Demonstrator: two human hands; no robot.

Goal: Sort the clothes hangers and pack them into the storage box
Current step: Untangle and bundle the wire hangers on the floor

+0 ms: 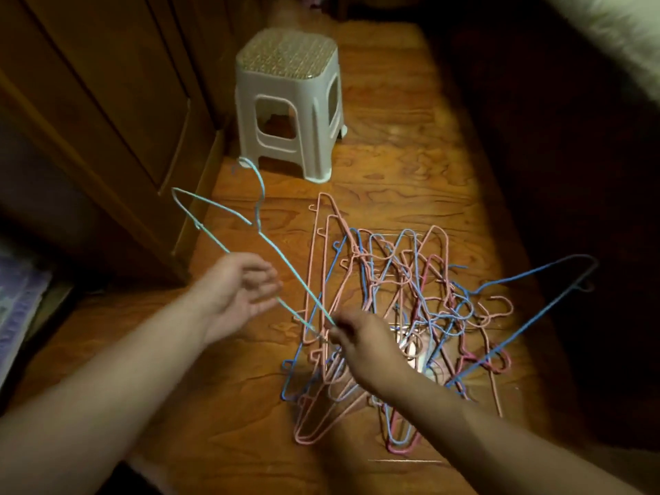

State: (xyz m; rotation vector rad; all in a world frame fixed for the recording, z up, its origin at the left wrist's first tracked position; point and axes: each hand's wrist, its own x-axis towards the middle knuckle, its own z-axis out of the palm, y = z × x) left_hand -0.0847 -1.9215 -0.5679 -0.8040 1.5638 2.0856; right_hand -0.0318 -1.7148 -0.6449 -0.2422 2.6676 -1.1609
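Right hand [360, 346] fingers pinch a light blue hanger [228, 250], its length slanting up-left past the open, relaxed left hand [237, 294], which is nearer.

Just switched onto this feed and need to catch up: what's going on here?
A person is sorting wire hangers on a wooden floor. The right hand pinches one end of a light blue wire hanger, lifted clear of the tangled pile of pink and blue wire hangers. The left hand is open beside the hanger's wire. A white plastic stool stands behind. No storage box is in view.
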